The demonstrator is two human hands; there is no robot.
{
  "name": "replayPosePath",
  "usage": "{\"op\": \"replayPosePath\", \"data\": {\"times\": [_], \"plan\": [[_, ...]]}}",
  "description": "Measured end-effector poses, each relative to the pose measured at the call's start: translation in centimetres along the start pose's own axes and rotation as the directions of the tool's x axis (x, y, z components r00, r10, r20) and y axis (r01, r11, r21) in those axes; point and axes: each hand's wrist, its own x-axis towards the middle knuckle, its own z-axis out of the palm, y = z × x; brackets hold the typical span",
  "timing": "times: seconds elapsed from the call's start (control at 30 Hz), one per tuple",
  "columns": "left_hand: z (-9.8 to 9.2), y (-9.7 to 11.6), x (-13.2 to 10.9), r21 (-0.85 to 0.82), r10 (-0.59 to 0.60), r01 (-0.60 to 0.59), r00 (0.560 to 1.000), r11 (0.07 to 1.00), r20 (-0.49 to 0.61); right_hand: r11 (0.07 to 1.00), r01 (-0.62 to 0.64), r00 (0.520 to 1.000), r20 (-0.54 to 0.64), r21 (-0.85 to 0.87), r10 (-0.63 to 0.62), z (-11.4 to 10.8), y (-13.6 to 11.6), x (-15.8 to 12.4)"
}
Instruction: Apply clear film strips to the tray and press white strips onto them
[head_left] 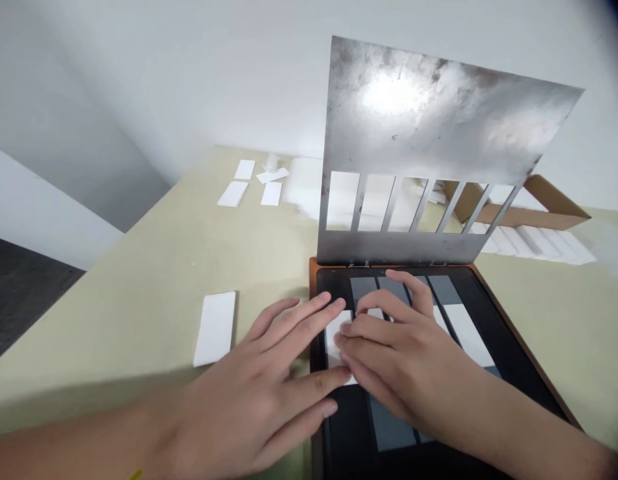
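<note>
My left hand (269,380) reaches in from the left with its fingers stretched apart, the fingertips at the left edge of a white card (333,333). That card lies on the black base (519,373) of a hinged frame. Over the same card is my right hand (399,347), its thumb and forefinger closed together at the card's surface. Its little finger is raised. More white cards lie in the row, such as one at the right (469,333); my right hand partly hides the others. Behind them stands the metal plate (453,127) of the frame, tilted up, with several rectangular slots.
A stack of white cards (216,328) lies left of the frame. Several loose cards (233,193) are at the table's (163,267) far left. Behind the plate, at the right, a cardboard box (559,207) stands beside a row of white cards (533,243). A wall rises behind.
</note>
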Motion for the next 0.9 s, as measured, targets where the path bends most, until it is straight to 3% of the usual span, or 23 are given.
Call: {"op": "replayPosePath", "data": {"times": [0.07, 0.17, 0.27, 0.33, 0.4, 0.63, 0.77, 0.9], "plan": [[0.0, -0.1, 0.0, -0.001, 0.021, -0.021, 1.0, 1.0, 0.001, 0.996, -0.022, 0.999, 0.037, 0.09, 0.019, -1.2, -0.3, 0.1], [0.1, -0.3, 0.0, 0.006, 0.055, -0.055, 0.998, 0.998, -0.007, 0.983, -0.096, 0.994, -0.042, 0.157, 0.103, -4.4, -0.5, 0.4], [0.1, -0.5, 0.3, 0.004, 0.122, -0.122, 0.993, 0.992, 0.004, 0.979, -0.172, 0.974, -0.131, 0.11, 0.186, -8.0, -0.3, 0.4], [0.1, -0.6, 0.6, -0.014, 0.159, -0.159, 0.987, 0.987, -0.006, 0.981, -0.186, 0.969, -0.155, 0.059, 0.193, -9.2, 0.0, -0.2], [0.1, -0.5, 0.9, -0.045, 0.174, -0.175, 0.984, 0.984, -0.027, 0.979, -0.202, 0.964, -0.174, 0.021, 0.203, -8.9, 0.4, -1.3], [0.0, 0.8, 3.3, -0.019, 0.114, -0.114, 0.993, 0.993, -0.018, 0.973, -0.228, 0.956, -0.181, 0.028, 0.229, -3.1, 1.3, -4.6], [0.5, 1.1, 4.3, 0.028, 0.126, -0.123, 0.988, 0.992, -0.09, 0.979, -0.202, 0.962, -0.18, 0.039, 0.206, -2.6, 1.5, -5.2], [1.5, 0.2, 3.7, 0.0, 0.125, -0.126, 0.981, 0.992, -0.152, 0.978, -0.205, 0.962, -0.177, 0.042, 0.21, -2.8, 1.9, -5.5]]}}
